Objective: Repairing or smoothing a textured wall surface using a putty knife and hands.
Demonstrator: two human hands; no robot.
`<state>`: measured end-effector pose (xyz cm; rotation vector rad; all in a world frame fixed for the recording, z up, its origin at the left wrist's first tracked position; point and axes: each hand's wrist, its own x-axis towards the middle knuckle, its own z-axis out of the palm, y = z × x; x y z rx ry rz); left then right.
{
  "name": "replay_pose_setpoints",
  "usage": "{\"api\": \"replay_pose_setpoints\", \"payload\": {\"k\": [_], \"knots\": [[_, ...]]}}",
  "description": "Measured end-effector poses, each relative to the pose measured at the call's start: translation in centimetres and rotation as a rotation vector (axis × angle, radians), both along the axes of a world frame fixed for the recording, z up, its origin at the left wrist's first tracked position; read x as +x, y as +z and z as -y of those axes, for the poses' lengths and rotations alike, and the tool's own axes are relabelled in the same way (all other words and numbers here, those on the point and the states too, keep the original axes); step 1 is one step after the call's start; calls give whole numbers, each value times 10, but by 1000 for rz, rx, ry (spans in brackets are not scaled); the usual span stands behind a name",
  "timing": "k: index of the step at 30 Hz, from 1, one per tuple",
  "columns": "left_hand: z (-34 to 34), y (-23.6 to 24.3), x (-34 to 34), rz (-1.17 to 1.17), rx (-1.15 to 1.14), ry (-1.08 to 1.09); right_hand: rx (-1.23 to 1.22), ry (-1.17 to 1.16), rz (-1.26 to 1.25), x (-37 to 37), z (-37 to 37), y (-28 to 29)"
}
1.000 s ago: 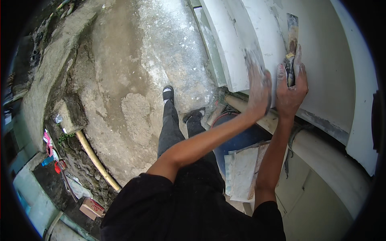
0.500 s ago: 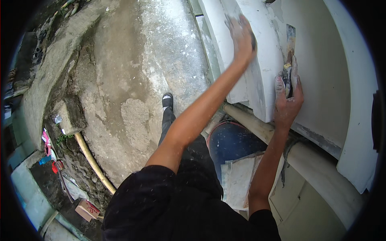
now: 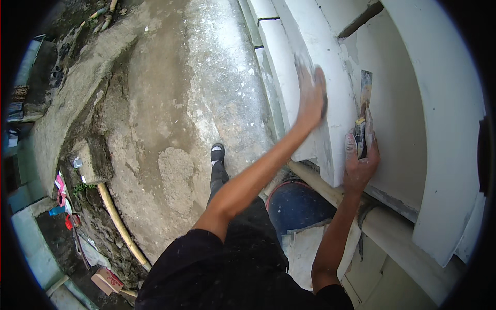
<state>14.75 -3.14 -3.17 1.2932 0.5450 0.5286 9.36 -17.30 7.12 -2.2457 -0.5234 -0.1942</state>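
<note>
My left hand lies nearly flat on a white plastered ledge, fingers stretched forward and smeared by motion. A dark flat piece shows along the thumb side of that hand, pressed beneath it; its kind is mostly hidden. My right hand, dusted white, is closed around the dark handle of a putty knife. The stained metal blade points away from me, close to the cream wall panel beyond the ledge.
Under the ledge run a thick round pole and a dark blue drum, with a pale sack beside it. White-spattered concrete stretches along the left. Farther left are a bamboo pole, rubble and a cardboard box.
My left hand has slid a little nearer to me along the ledge. The whole view has shifted, showing more of the far wall. The putty knife stays in my right hand.
</note>
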Motion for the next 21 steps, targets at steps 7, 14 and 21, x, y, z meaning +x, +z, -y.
{"api": "replay_pose_setpoints", "payload": {"k": [7, 14, 21], "knots": [[-98, -17, 40, 95, 570, 57, -14, 59, -30, -3, -15, 3], [23, -35, -6, 43, 370, 290, 64, 70, 15, 0, -13, 2], [-33, -61, 9, 181, 418, 52, -46, 45, -44, -2, -13, 8]]}}
